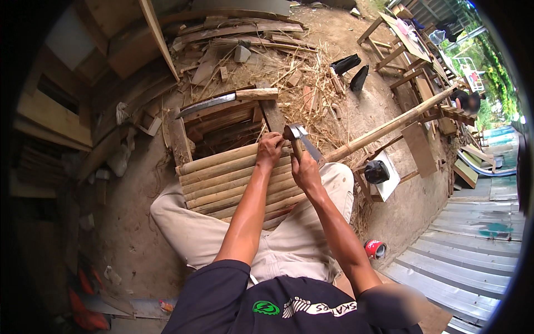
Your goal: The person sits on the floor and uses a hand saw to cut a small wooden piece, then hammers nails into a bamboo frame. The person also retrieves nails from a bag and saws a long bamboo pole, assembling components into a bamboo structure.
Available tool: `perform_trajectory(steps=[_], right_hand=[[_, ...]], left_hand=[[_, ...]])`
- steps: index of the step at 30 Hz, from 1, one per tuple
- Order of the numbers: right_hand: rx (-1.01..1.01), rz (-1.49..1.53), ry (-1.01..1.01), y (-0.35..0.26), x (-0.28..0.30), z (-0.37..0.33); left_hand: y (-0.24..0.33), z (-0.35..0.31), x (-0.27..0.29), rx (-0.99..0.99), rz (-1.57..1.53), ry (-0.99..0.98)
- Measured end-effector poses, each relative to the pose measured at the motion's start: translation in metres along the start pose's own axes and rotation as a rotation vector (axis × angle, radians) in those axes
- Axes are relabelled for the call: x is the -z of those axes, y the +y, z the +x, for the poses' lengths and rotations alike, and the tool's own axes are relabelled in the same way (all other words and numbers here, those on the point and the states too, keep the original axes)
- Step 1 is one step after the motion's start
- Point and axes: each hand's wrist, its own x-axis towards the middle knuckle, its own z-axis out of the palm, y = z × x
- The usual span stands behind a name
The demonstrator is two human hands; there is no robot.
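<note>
We're gripping hammer (296,147) in right hand (307,171); left hand (270,149) curling near bamboo slats (233,182) — can't tell if pinching anything — so misaimed swing could be hitting it.

Both bare forearms (245,231) reach forward, left hand (270,149) bunched, right hand (306,170) curled in a grip close beside it.

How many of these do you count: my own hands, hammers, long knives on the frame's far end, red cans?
Own hands: 2, left hand and right hand
Hammer: 1
Long knife: 1
Red can: 1
Total: 5
</note>
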Motion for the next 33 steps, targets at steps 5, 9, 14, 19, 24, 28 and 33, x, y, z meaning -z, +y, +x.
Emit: perform_trajectory(steps=[5,9,14,19,24,28,33], right_hand=[[-0.007,0.001,-0.013,0.0,0.0,0.002],[0.047,0.086,0.068,-0.003,0.002,0.001],[-0.022,0.02,0.025,-0.007,0.005,-0.001],[-0.005,0.064,0.053,-0.008,0.004,-0.001],[-0.001,0.056,0.048,-0.006,-0.001,0.003],[-0.005,0.092,0.044,-0.002,-0.001,0.003],[-0.039,0.037,-0.021,0.0,0.001,0.003]], left_hand=[[-0.004,0.0,0.008,0.052,-0.117,0.04],[-0.006,0.0,0.01,0.064,-0.023,-0.02],[-0.012,0.01,0.01,0.26,-0.038,-0.093],[-0.02,0.012,0.016,0.319,0.001,-0.125],[-0.013,0.019,0.022,0.356,0.016,-0.157],[-0.005,0.032,0.044,0.61,0.376,-0.449],[0.002,0.02,0.061,0.511,0.548,-0.569]])
